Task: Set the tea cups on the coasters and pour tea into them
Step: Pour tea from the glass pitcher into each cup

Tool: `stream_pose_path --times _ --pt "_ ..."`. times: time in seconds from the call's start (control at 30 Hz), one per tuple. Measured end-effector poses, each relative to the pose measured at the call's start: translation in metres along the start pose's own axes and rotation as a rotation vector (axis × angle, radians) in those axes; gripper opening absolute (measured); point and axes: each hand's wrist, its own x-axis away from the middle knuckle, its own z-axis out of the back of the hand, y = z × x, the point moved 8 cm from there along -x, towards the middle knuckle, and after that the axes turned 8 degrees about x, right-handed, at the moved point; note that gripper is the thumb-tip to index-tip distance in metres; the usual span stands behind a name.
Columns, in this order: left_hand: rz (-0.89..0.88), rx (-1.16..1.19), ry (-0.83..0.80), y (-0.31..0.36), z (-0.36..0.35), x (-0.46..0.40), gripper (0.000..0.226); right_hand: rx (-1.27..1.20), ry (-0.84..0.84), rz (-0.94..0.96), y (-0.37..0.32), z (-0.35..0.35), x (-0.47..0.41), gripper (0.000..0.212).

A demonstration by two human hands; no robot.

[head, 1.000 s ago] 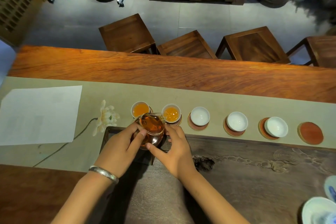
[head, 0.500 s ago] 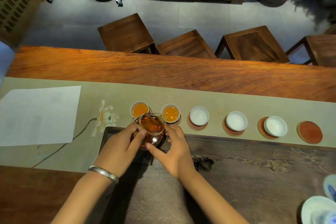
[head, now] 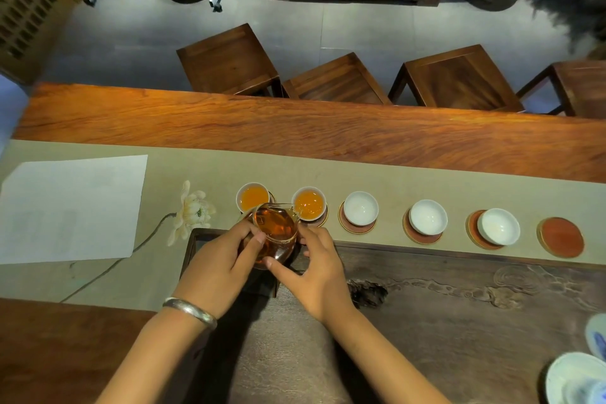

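Observation:
Several white tea cups stand in a row on round red coasters along the grey runner. The first cup [head: 252,196] and the second cup [head: 309,202] hold amber tea. Three cups to the right [head: 361,208] [head: 428,217] [head: 498,226] look empty. The last coaster [head: 560,236] at the far right is bare. A glass pitcher [head: 274,233] of dark amber tea is tilted, its spout at the second cup's rim. My left hand [head: 219,266] grips the pitcher's left side. My right hand [head: 316,267] holds its right side with thumb and fingers.
A dark wooden tea tray [head: 459,305] lies under my hands. A white paper sheet [head: 72,207] and a painted lotus [head: 191,210] are at the left. White-and-blue porcelain [head: 577,377] sits at the bottom right. Wooden stools [head: 337,82] stand beyond the table.
Almost nothing has shifted. Both hands stay on the tilted pitcher at the second cup.

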Motion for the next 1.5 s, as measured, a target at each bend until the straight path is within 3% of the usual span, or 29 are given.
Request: stream_pose_path --times 0.67,0.93,1.5 --pt "-0.103 0.139 0.054 0.016 0.010 0.019 0.018 0.089 0.070 -0.001 -0.014 0.013 0.006 0.081" --pt "-0.191 0.144 0.004 0.034 0.010 0.024 0.018 0.087 0.202 0.016 -0.033 0.036 0.028 0.065" --pt "-0.280 0.165 -0.091 0.058 -0.010 0.032 0.017 0.079 0.371 -0.056 -0.025 0.063 0.064 0.074"
